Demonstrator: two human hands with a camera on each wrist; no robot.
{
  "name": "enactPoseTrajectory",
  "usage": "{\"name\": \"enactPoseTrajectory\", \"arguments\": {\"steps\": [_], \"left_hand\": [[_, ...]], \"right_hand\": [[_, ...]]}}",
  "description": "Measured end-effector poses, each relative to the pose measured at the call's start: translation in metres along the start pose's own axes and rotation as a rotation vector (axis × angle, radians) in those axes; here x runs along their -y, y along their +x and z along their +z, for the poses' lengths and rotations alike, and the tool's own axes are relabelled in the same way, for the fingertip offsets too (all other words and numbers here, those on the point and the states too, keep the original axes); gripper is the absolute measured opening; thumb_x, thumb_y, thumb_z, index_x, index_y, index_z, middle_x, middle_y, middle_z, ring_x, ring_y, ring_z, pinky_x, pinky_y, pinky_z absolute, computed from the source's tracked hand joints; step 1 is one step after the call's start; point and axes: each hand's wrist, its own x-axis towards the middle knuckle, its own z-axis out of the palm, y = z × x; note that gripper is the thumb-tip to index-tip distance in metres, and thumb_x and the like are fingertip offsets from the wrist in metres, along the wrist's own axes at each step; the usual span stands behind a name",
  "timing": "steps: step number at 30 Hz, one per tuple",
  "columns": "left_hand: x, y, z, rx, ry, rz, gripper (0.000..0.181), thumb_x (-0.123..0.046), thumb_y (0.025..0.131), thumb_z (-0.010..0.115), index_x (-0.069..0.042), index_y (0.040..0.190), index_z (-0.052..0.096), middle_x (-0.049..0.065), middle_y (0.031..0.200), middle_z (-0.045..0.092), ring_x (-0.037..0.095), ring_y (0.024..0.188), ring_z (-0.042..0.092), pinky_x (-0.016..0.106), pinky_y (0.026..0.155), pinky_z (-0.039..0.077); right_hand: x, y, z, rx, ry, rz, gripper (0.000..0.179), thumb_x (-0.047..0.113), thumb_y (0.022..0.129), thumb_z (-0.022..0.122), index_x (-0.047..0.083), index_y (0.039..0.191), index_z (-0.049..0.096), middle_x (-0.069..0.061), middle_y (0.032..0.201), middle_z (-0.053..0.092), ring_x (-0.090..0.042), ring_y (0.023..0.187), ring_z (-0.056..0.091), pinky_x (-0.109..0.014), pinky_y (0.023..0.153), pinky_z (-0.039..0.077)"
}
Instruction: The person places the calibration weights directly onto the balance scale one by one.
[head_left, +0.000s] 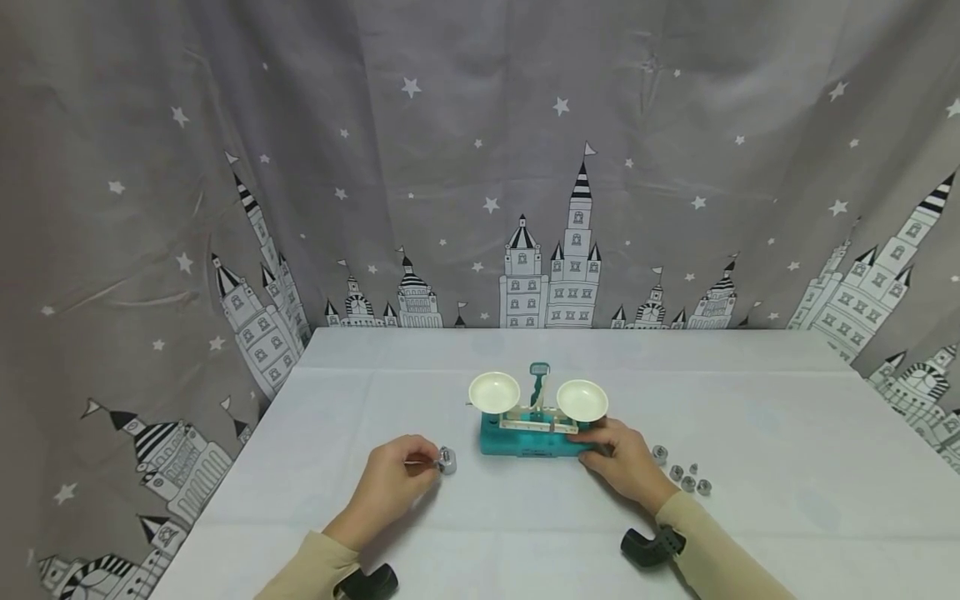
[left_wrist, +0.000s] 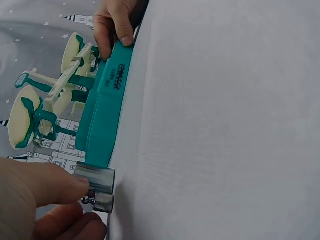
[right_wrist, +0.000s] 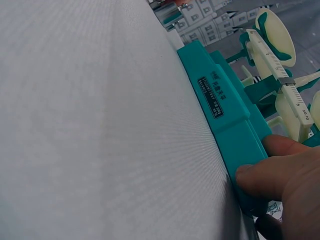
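A teal balance scale point(head_left: 536, 437) with two cream pans stands upright on the white table. My right hand point(head_left: 622, 458) grips the right end of its base; in the right wrist view the thumb point(right_wrist: 255, 179) lies on the front face and a finger on top. To the left of the scale, my left hand point(head_left: 401, 479) pinches at a shiny metal weight point(head_left: 447, 460). Up close in the left wrist view, a larger cylindrical weight point(left_wrist: 100, 179) is by the thumb, with a smaller weight point(left_wrist: 104, 203) beside it. The fingers' exact hold is partly hidden.
Several small metal weights point(head_left: 688, 482) stand to the right of my right hand, with another weight point(head_left: 660, 454) just behind them. The white tablecloth point(head_left: 360, 392) has fold creases. Behind the table hangs a grey curtain point(head_left: 450, 108) printed with castles and stars.
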Motion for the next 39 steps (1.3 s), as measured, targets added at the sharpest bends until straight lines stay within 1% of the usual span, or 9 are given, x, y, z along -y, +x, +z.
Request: {"name": "enactPoseTrajectory", "arguments": {"steps": [5,9,12,19,23,28,33,39], "left_hand": [[0.002,0.000,0.003,0.011,0.023,-0.001,0.025,0.014,0.074,0.073,-0.007,0.086,0.070,0.006,0.092,0.073,0.016,0.084,0.072,0.021,0.075,0.061],[0.004,0.000,0.005,0.010,0.032,-0.009,0.030,0.016,0.072,0.073,-0.009,0.088,0.068,0.002,0.090,0.070,0.013,0.085,0.070,0.019,0.077,0.061],[0.007,0.001,0.007,0.010,0.042,-0.002,0.033,0.017,0.071,0.073,-0.010,0.089,0.067,-0.001,0.088,0.068,0.010,0.085,0.068,0.017,0.077,0.060],[0.012,0.000,0.009,-0.021,0.073,0.052,0.036,0.019,0.071,0.072,-0.013,0.086,0.065,-0.004,0.083,0.067,0.004,0.079,0.064,0.016,0.073,0.059],[0.015,-0.001,0.010,-0.047,0.060,0.052,0.037,0.019,0.071,0.074,-0.014,0.086,0.066,-0.005,0.084,0.069,0.005,0.080,0.067,0.017,0.073,0.059],[0.015,-0.001,0.010,-0.066,0.062,0.052,0.036,0.017,0.071,0.077,-0.014,0.086,0.068,-0.004,0.086,0.072,0.006,0.080,0.069,0.017,0.073,0.059],[0.015,-0.002,0.011,-0.065,0.087,0.047,0.033,0.015,0.070,0.078,-0.014,0.083,0.068,-0.003,0.084,0.073,0.004,0.076,0.067,0.017,0.070,0.059],[0.017,-0.002,0.012,-0.070,0.097,0.049,0.030,0.013,0.070,0.079,-0.014,0.079,0.069,-0.004,0.080,0.074,0.000,0.072,0.065,0.018,0.068,0.059]], "right_hand": [[0.000,0.000,0.000,0.000,0.012,0.009,0.024,0.000,0.082,0.075,0.011,0.104,0.080,-0.021,0.135,0.066,-0.045,0.134,0.055,-0.060,0.113,0.043],[0.000,0.000,0.000,0.001,0.022,0.009,0.025,0.000,0.082,0.075,0.011,0.104,0.080,-0.021,0.135,0.066,-0.044,0.135,0.055,-0.060,0.114,0.043],[0.000,0.001,0.001,-0.002,0.025,0.010,0.025,0.000,0.082,0.075,0.011,0.104,0.080,-0.020,0.135,0.066,-0.044,0.135,0.055,-0.060,0.114,0.042],[0.000,0.000,0.002,-0.005,0.031,0.018,0.024,0.000,0.081,0.075,0.010,0.102,0.080,-0.019,0.133,0.068,-0.044,0.134,0.055,-0.060,0.115,0.041],[0.001,0.000,0.002,-0.009,0.023,0.016,0.024,0.000,0.081,0.075,0.011,0.102,0.079,-0.019,0.132,0.068,-0.043,0.134,0.056,-0.060,0.115,0.041],[0.000,0.001,0.001,-0.012,0.011,0.010,0.024,0.000,0.081,0.075,0.011,0.102,0.079,-0.018,0.133,0.068,-0.043,0.134,0.056,-0.060,0.115,0.042],[0.000,0.001,0.001,-0.012,0.015,0.010,0.024,0.000,0.081,0.075,0.012,0.102,0.080,-0.017,0.133,0.068,-0.043,0.134,0.056,-0.060,0.115,0.041],[0.000,0.001,0.000,-0.006,0.018,0.024,0.025,0.001,0.081,0.075,0.012,0.103,0.079,-0.016,0.132,0.069,-0.042,0.135,0.056,-0.060,0.116,0.041]]}}
